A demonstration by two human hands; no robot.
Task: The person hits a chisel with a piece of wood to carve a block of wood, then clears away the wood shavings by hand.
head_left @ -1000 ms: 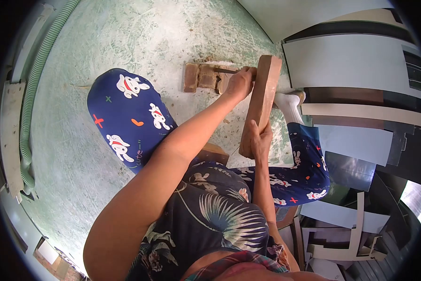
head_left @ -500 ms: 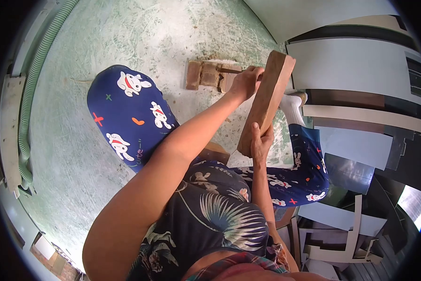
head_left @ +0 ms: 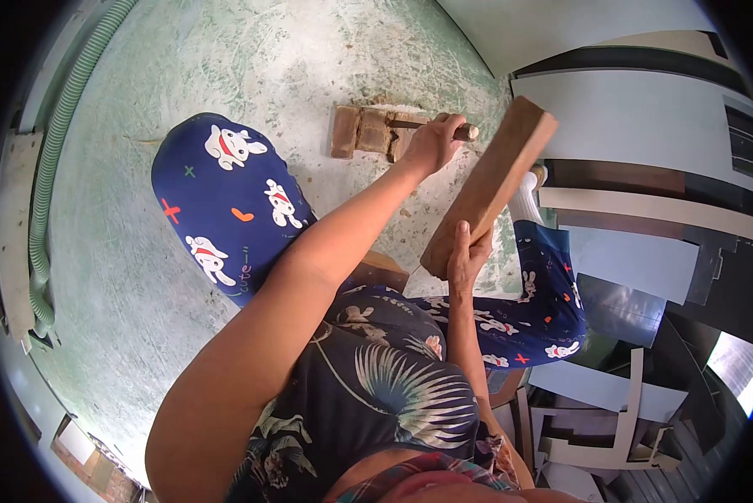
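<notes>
My left hand is wrapped round the handle of a chisel, whose butt end points right. The chisel's blade lies over a notched wooden block on the floor; its tip meets the block near a cut edge. My right hand grips the lower end of a long, thick wooden bar, thumb along its face. The bar is raised and slants up to the right, apart from the chisel handle.
Pale dust and chips lie around the block on the scuffed green floor. Flat panels and boards are stacked along the right. A ribbed green hose runs down the left side. A brown wooden edge shows between my legs.
The wooden bar's upper end has swung right, away from the chisel, so the handle's butt is now visible. My left hand keeps its hold, shifted slightly left.
</notes>
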